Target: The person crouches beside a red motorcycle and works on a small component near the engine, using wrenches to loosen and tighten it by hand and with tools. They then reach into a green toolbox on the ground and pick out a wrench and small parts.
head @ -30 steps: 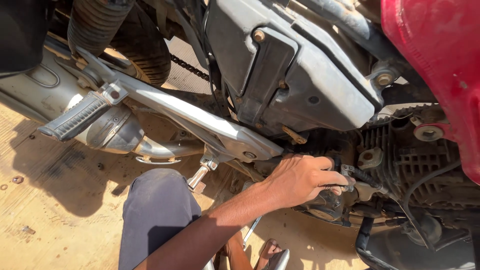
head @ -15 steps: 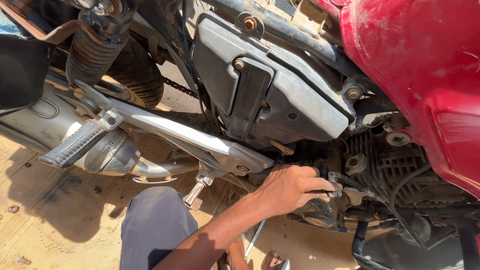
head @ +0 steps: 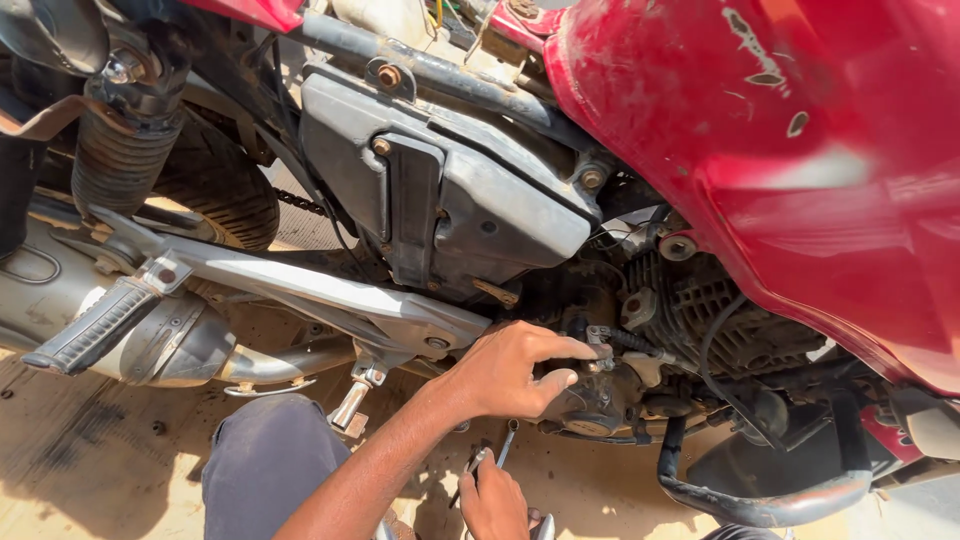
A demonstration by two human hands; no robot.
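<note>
Down low, the left hand point(head: 507, 372) stretches forward, fingers pinched on a small fitting point(head: 597, 352) at the motorcycle engine point(head: 700, 320); the right hand point(head: 495, 500) below grips a slim metal tool point(head: 500, 455).

Red tank point(head: 800, 170), grey side cover point(head: 450, 200), footpeg point(head: 95, 325), possibly exhaust point(head: 60, 300).

Sunlit sandy ground beneath a parked red motorcycle

Pale, dusty ground point(head: 90, 470) lies in hard daylight, marked with dark oily stains and small pebbles, and the machine's shadow falls across it. Above it stand the red fuel tank point(head: 760, 150), chipped in spots, a grey side cover point(head: 470, 200), a silver exhaust point(head: 110, 330) with a ribbed black footpeg point(head: 95, 325), a coiled rear shock point(head: 120, 160) and the treaded rear tyre point(head: 215, 195).
</note>
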